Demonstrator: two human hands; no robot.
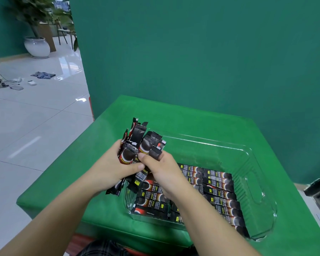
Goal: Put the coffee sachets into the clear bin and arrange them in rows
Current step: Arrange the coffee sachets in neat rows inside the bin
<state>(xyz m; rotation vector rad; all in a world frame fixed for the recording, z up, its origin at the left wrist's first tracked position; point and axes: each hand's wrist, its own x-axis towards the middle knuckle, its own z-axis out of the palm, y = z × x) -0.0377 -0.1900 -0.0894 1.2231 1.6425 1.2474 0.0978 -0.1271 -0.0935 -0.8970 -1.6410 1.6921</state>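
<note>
Counter (201,119): draped in a bright green cloth, set against a dark green wall (192,52).
Clear bin (255,183): sits on the counter, long, transparent, with a cut-out handle in its far-right end wall.
Rows in the bin (220,193): black coffee sachets lie flat side by side on the bin's floor, filling its near part; the bin's far part shows only green cloth through the plastic.
Bundle of sachets (139,145): a loose handful of black sachets, standing up and fanned out, held above the bin's left end.
Left hand (111,167): its fingers are wrapped round the lower part of the bundle, thumb across the front.
Right hand (161,170): over the bin's left end, its thumb and fingers pinching sachets at the bundle's right side.
Floor (35,117): glossy white tiles left of the bin's counter.
Potted plant (37,34): in a white pot (37,47), far beyond the bin, to its left.
Crumpled cloth (42,74): on the tiles in front of the pot, among small white objects too small to identify.
</note>
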